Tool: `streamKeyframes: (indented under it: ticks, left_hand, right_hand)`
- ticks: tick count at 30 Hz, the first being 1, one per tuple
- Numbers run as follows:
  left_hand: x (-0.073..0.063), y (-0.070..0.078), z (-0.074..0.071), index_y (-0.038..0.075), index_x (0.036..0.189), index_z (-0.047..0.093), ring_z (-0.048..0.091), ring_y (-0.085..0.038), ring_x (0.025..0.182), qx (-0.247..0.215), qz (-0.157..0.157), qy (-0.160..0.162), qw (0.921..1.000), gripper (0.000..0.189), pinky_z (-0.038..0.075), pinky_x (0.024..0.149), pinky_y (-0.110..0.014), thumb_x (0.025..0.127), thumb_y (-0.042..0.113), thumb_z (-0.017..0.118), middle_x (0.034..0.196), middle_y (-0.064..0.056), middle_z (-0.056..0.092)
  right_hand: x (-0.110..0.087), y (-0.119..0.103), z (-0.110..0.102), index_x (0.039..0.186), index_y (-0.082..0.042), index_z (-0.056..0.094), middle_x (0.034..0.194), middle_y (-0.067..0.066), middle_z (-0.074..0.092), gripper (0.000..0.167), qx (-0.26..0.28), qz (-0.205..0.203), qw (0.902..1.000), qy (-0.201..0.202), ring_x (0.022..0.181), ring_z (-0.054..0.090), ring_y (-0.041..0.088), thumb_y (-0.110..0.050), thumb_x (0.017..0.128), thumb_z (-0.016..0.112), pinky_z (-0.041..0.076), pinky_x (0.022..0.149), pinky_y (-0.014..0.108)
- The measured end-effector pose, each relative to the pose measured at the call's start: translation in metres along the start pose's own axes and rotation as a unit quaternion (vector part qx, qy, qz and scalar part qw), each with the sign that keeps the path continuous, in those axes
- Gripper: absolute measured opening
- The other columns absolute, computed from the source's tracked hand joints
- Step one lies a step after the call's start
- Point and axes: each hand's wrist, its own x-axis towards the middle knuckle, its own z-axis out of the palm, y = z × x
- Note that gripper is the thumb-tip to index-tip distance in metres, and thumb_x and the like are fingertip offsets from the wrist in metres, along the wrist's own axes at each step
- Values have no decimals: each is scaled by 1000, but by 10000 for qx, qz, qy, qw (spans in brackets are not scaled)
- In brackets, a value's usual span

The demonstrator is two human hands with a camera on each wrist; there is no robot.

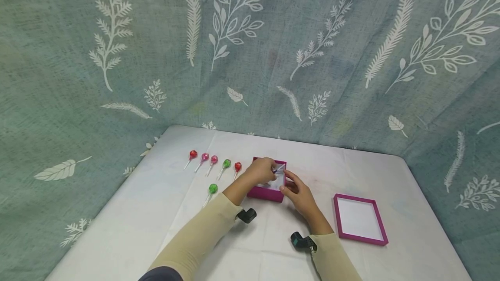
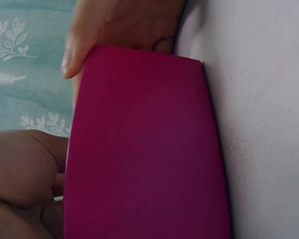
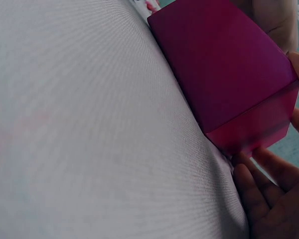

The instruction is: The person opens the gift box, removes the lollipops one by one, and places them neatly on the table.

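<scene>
An open magenta box [image 1: 267, 193] with a white inside stands on the table, its front wall filling much of the left wrist view. My left hand [image 1: 261, 171] reaches over its left side and into it. The fingers pinch what looks like a lollipop [image 1: 279, 168]; a thin white stick points to the right, and the rest is hidden by the hand. My right hand [image 1: 301, 195] steadies the box at its right side, thumb at the near right corner and fingers along the right wall. In the right wrist view, these fingers [image 3: 274, 169] touch the box's end wall.
Several wrapped lollipops, such as a red one [image 1: 193, 154] and a pink one [image 1: 205, 156], lie in a row left of the box. A green lollipop [image 1: 212, 188] lies nearer, beside the left forearm. The magenta lid [image 1: 361, 219] lies white side up at the right.
</scene>
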Motion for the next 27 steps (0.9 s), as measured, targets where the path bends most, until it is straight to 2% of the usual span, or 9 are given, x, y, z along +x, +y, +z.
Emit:
streamKeyframes:
  ticks: [3, 5, 9, 11, 16, 23, 27]
  left_hand:
    - [2, 2, 2, 8, 107, 71, 61, -18, 85, 647, -46, 137, 9978, 30, 51, 78, -37, 80, 18, 78, 98, -2, 68]
    - [3, 3, 4, 10, 99, 71, 60, -18, 80, 950, -114, 165, 9953, 21, 51, 74, -38, 80, 17, 77, 91, 0, 67]
    - [3, 5, 9, 12, 89, 68, 57, -17, 70, 1271, -187, 260, 9914, 9, 50, 67, -37, 83, 16, 73, 81, 1, 64]
    - [4, 5, 11, 13, 87, 68, 56, -17, 67, 1366, -193, 335, 9899, 6, 50, 64, -37, 84, 16, 72, 78, 2, 63]
    - [2, 6, 13, 12, 86, 71, 56, -16, 64, 1524, -169, 438, 9872, 6, 51, 62, -36, 83, 16, 75, 76, 1, 64]
    - [3, 5, 15, 14, 90, 72, 56, -15, 65, 1507, 57, 498, 9873, 4, 50, 61, -34, 87, 16, 71, 80, 3, 66]
    - [2, 4, 12, 14, 91, 67, 55, -14, 65, 1256, 306, 503, 9903, 3, 48, 59, -33, 90, 17, 68, 79, 4, 64]
  right_hand:
    - [0, 0, 0, 145, -22, 47, 141, 10, 51, 60, 17, -2, 10000, 12, 117, 57, 29, -29, 90, 71, 46, 96, 44]
    - [1, 1, 0, 145, -20, 47, 142, 10, 51, 61, -5, -9, 10000, 4, 118, 57, 29, -28, 90, 71, 46, 96, 43]
    - [0, -2, -1, 146, -13, 44, 142, 15, 49, 61, -83, -36, 9999, -49, 119, 56, 33, -23, 91, 70, 46, 96, 44]
    - [-3, -12, -2, 146, -8, 43, 142, 18, 48, 61, -117, -62, 9999, -95, 118, 56, 34, -21, 92, 69, 46, 96, 44]
    - [-10, -35, -4, 145, -2, 42, 142, 23, 47, 61, -162, -140, 9995, -213, 118, 56, 35, -18, 93, 67, 47, 95, 42]
    - [-11, -35, -4, 145, -4, 43, 142, 22, 47, 60, -142, -166, 9996, -194, 118, 56, 35, -18, 93, 68, 47, 95, 42]
    - [-10, -35, -5, 146, -4, 42, 144, 20, 45, 60, -89, -131, 9996, -226, 119, 56, 34, -17, 93, 68, 47, 95, 43]
